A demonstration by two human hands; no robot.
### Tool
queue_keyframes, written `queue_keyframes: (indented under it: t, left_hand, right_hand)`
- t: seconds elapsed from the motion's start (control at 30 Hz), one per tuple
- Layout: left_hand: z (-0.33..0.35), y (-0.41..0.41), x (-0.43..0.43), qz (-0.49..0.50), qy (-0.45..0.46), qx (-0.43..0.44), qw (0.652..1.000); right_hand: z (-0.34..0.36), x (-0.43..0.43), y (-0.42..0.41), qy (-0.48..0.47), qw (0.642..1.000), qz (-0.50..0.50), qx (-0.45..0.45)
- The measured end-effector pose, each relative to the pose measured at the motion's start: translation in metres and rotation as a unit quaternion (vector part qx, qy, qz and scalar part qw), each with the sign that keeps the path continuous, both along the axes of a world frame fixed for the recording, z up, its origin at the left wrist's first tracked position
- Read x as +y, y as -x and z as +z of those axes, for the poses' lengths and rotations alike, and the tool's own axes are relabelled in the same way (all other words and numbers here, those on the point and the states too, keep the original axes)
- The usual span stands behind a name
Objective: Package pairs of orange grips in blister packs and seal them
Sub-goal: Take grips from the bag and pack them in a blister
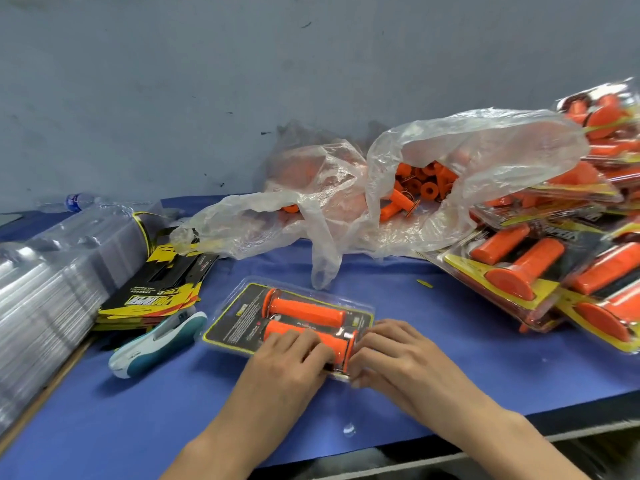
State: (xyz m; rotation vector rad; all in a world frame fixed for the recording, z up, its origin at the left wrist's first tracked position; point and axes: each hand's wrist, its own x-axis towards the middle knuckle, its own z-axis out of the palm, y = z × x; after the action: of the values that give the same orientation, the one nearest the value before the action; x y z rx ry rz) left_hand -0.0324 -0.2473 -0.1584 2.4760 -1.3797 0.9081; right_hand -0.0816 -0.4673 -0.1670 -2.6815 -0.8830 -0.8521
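Note:
A clear blister pack (239,315) with a black and yellow card lies on the blue mat (138,410) in front of me. Two orange grips lie in it side by side: the far grip (304,310) shows in full, the near grip (332,341) is partly under my fingers. My left hand (291,358) presses flat on the near grip and the pack's front edge. My right hand (388,355) has its fingers curled at the pack's near right corner, pinching its edge.
A white and teal stapler (156,344) lies left of the pack, beside a stack of printed cards (156,292) and a long stack of clear blister shells (45,289). Clear bags of loose orange grips (422,185) sit behind. Filled packs (540,271) pile up at the right.

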Motion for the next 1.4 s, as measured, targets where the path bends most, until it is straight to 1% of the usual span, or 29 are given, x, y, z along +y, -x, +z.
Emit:
queue_keyframes:
  t: [0.07, 0.17, 0.4, 0.57, 0.63, 0.73, 0.8, 0.93, 1.07, 1.13, 1.2, 1.23, 1.3, 1.33, 1.4]
  left_hand:
    - [0.004, 0.000, -0.002, -0.004, 0.019, 0.005, 1.000]
    - [0.006, -0.002, 0.003, -0.014, 0.030, 0.023, 0.999]
    - [0.005, -0.009, 0.017, -0.042, 0.033, 0.139, 0.989]
    - [0.000, -0.002, 0.021, -0.040, 0.077, 0.175, 0.981]
    - [-0.003, 0.007, 0.019, -0.043, 0.075, 0.149, 0.985]
    - [-0.008, 0.014, 0.008, -0.003, 0.055, 0.047, 0.997]
    - [-0.011, 0.019, -0.001, 0.034, 0.084, 0.019, 0.996]
    - [-0.014, 0.028, -0.010, 0.062, 0.131, 0.049, 0.988]
    - [-0.013, 0.032, -0.012, 0.077, 0.185, 0.132, 0.971]
    - [-0.014, 0.032, -0.013, 0.072, 0.197, 0.142, 0.967]
    - [-0.016, 0.030, -0.015, 0.072, 0.175, 0.083, 0.978]
    - [-0.017, 0.029, -0.017, 0.076, 0.154, 0.045, 0.984]
    - [-0.018, 0.028, -0.022, 0.086, 0.118, -0.004, 0.989]
    - [-0.020, 0.028, -0.025, 0.094, 0.107, -0.021, 0.990]
    - [-0.021, 0.029, -0.029, 0.112, 0.095, -0.029, 0.989]
  right_hand:
    - [0.001, 0.001, -0.003, -0.013, 1.000, 0.017, 0.019]
    - [0.006, -0.010, -0.008, -0.018, 0.999, -0.007, 0.034]
    - [0.004, -0.009, -0.014, -0.014, 0.999, 0.016, 0.040]
    - [0.001, -0.001, -0.016, 0.005, 1.000, -0.013, 0.026]
    - [-0.001, 0.002, -0.015, 0.011, 1.000, -0.015, 0.017]
    - [-0.004, 0.005, -0.015, 0.003, 0.999, -0.032, -0.006]
    - [-0.006, 0.007, -0.014, 0.000, 0.999, -0.035, -0.019]
    - [-0.006, 0.006, -0.013, -0.009, 1.000, -0.016, -0.018]
    - [-0.004, 0.003, -0.014, 0.006, 0.999, -0.033, -0.023]
    - [-0.004, 0.003, -0.014, 0.000, 0.999, -0.042, -0.029]
    - [-0.006, 0.005, -0.015, -0.015, 0.999, -0.043, -0.028]
    - [-0.007, 0.005, -0.015, -0.019, 0.998, -0.045, -0.029]
    - [-0.007, 0.006, -0.015, -0.023, 0.998, -0.053, -0.032]
    - [-0.007, 0.006, -0.015, -0.026, 0.998, -0.056, -0.031]
    - [-0.007, 0.006, -0.015, -0.024, 0.998, -0.059, -0.027]
